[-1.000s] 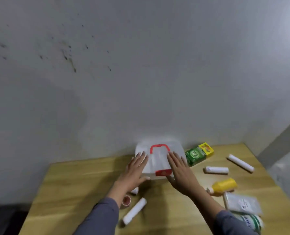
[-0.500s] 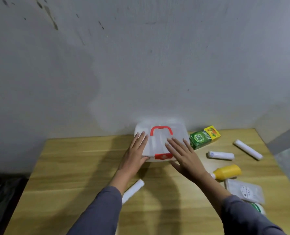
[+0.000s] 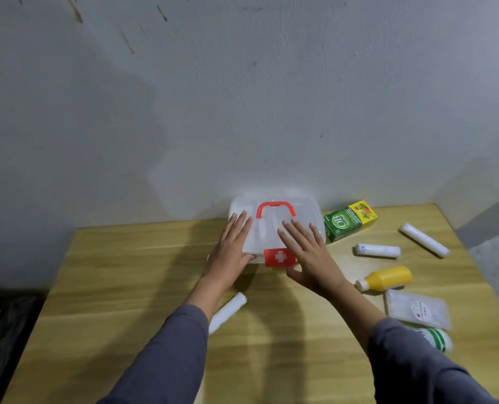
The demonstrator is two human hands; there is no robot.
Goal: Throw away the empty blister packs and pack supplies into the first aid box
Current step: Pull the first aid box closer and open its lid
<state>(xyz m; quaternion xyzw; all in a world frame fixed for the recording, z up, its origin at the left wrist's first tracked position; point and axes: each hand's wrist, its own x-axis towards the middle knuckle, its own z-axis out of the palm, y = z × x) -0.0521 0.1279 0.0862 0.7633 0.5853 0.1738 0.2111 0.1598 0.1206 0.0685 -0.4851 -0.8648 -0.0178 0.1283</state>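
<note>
I see a wooden table (image 3: 125,287) against the wall. On it: first aid box (image 3: 303,217) at the back, green carton (image 3: 347,224) beside it, three white rolls (image 3: 378,250) (image 3: 424,239) (image 3: 227,314), yellow bottle (image 3: 388,278), clear pouch (image 3: 417,309), green-striped bottle (image 3: 436,339).

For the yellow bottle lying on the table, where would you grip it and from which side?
Probably across the wide body of the yellow bottle, from above. It lies on its side, its white cap end toward the person's right hand; the body is the broadest part, and the nearby white tube and flat packet leave room on both flanks.
</note>
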